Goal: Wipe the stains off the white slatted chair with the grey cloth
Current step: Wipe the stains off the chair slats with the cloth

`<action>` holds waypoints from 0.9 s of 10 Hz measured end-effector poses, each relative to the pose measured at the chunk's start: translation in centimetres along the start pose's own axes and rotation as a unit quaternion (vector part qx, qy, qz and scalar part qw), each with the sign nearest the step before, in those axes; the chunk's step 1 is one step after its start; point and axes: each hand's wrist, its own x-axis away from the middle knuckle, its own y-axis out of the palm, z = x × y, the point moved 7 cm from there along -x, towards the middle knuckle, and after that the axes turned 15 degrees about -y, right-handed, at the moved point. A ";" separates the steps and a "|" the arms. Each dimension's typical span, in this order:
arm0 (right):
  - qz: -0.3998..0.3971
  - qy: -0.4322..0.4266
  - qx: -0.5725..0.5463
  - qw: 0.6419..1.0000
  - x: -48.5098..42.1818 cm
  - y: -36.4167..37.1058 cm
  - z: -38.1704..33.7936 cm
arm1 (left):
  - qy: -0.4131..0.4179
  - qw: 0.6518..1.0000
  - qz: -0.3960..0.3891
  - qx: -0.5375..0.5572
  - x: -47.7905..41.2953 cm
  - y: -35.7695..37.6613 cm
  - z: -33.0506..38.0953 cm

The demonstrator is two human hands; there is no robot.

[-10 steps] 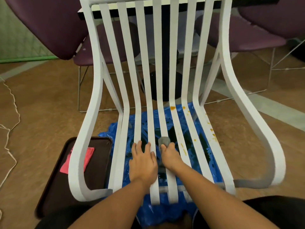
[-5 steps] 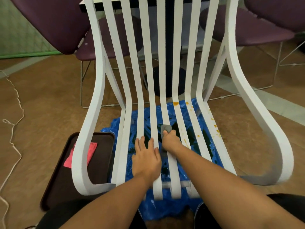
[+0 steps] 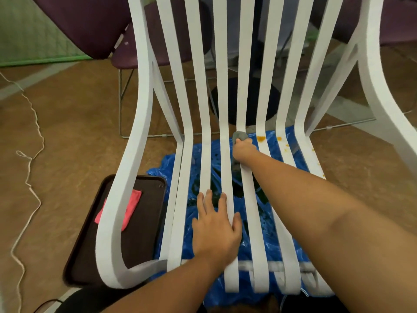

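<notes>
Now right hand [image 3: 243,150] grips grey cloth [image 3: 239,135] farther up chair [image 3: 140,132]; left hand [image 3: 216,227] stays flat.

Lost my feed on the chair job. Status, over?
Right hand grips cloth on a middle slat. Left hand flat on seat. Orange stains unwiped, further right. Nothing in the way.

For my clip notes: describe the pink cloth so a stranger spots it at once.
Left of the white slatted chair, a dark tray lies on the floor. The pink cloth lies on it, partly behind the chair's side rail; it is the only pink thing, unlike the grey cloth in the right hand.
</notes>
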 end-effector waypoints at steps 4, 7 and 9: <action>0.036 -0.004 -0.008 0.999 0.0 -0.2 -0.5 | -0.001 1.000 0.006 0.016 -0.2 0.1 -0.2; 0.050 -0.040 0.010 0.998 7.1 2.0 2.7 | 0.000 0.999 0.032 0.021 -0.1 -0.3 -0.1; 0.046 -0.055 0.027 0.997 13.0 3.5 4.9 | -0.008 0.998 0.043 0.033 0.1 -0.6 -0.2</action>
